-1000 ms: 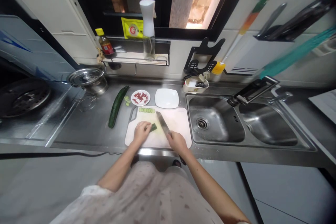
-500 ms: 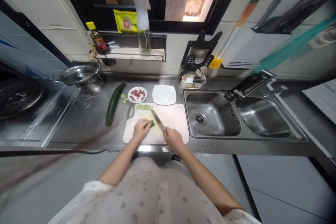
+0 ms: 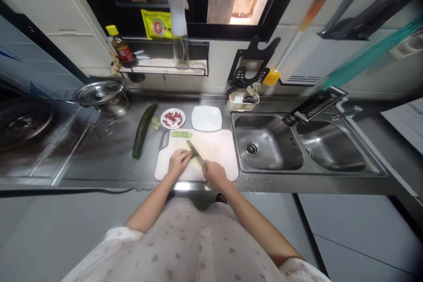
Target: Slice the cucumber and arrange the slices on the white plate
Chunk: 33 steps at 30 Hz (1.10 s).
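On the white cutting board (image 3: 228,158), my left hand (image 3: 179,162) is closed on a small piece of green cucumber (image 3: 193,154), mostly hidden by the fingers and the blade. My right hand (image 3: 214,172) grips a kitchen knife (image 3: 195,152) by its handle, its blade pointing up and left beside the left fingertips. A row of overlapping cucumber slices (image 3: 181,134) lies along the board's far edge. Left of the board rests a whole dark green cucumber (image 3: 144,131), with a few loose slices (image 3: 155,123) near it.
Behind the board stand a small plate (image 3: 180,113) with chopped red pieces and a white square plate (image 3: 207,118). A double steel sink (image 3: 271,141) is on the right. A lidded pot (image 3: 109,97) stands at the back left, under a shelf (image 3: 158,69) with bottles.
My right hand has moved the knife slightly left, so its blade now sits against the cucumber piece at my left fingertips. My left hand has barely moved.
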Available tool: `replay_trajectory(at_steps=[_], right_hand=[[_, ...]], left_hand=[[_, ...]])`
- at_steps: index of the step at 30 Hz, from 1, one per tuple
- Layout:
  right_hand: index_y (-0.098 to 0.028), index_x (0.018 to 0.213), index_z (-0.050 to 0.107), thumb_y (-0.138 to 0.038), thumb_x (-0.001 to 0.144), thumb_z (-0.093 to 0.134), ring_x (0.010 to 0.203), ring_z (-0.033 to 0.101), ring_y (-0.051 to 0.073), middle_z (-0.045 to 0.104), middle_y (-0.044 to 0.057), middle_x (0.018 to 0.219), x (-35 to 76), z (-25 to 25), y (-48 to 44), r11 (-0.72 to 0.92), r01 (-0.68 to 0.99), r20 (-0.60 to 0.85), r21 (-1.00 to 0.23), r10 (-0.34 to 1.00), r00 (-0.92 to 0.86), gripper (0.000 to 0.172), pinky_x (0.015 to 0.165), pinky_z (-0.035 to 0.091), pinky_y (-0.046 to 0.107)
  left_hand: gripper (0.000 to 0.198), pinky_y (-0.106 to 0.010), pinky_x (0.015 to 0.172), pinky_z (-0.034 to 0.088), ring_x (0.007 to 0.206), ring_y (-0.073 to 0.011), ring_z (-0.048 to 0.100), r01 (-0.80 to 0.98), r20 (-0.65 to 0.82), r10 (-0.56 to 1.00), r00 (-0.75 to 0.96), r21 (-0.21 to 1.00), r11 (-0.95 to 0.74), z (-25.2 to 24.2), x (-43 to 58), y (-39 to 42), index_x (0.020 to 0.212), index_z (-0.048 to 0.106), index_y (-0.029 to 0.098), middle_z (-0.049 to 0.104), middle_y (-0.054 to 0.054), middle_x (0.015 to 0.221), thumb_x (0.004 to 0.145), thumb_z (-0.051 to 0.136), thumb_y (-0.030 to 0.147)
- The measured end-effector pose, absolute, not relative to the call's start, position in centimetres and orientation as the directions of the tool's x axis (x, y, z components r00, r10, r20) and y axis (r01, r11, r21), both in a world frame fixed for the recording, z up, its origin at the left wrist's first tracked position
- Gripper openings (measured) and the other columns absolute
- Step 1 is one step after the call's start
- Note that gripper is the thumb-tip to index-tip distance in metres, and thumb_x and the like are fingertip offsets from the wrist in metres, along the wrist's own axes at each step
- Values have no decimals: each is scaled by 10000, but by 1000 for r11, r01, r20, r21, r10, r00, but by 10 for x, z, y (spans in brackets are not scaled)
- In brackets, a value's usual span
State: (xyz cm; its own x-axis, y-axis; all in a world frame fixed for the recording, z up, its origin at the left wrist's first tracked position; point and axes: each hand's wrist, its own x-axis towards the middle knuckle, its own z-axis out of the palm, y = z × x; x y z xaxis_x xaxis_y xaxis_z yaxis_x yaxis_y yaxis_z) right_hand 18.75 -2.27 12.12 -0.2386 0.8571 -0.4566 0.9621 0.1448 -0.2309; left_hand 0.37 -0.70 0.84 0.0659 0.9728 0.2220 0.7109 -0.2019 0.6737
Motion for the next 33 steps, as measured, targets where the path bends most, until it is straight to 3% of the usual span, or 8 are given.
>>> replay_trajectory(at_steps=[15,33], right_hand=[[-141,1075,603,-161,935,358,909,644,215,683,139,979,194,120,-31,156,966,-548,-207,800,-246,283,689,408,273],[-127,1087,615,-132,920,361,952,646,222,678,153,998,189,121,-26,173,963,-547,-208,796,-261,304,733,442,277]], left_hand=[[246,-307,835,463,921,-174,583,743,233,969,84,633,-217,6,4,-8,997,723,251,677,-53,976,924,505,340],[203,-308,778,476,874,-172,590,727,362,927,99,610,-316,0,3,-6,972,720,234,684,-50,937,912,536,292]])
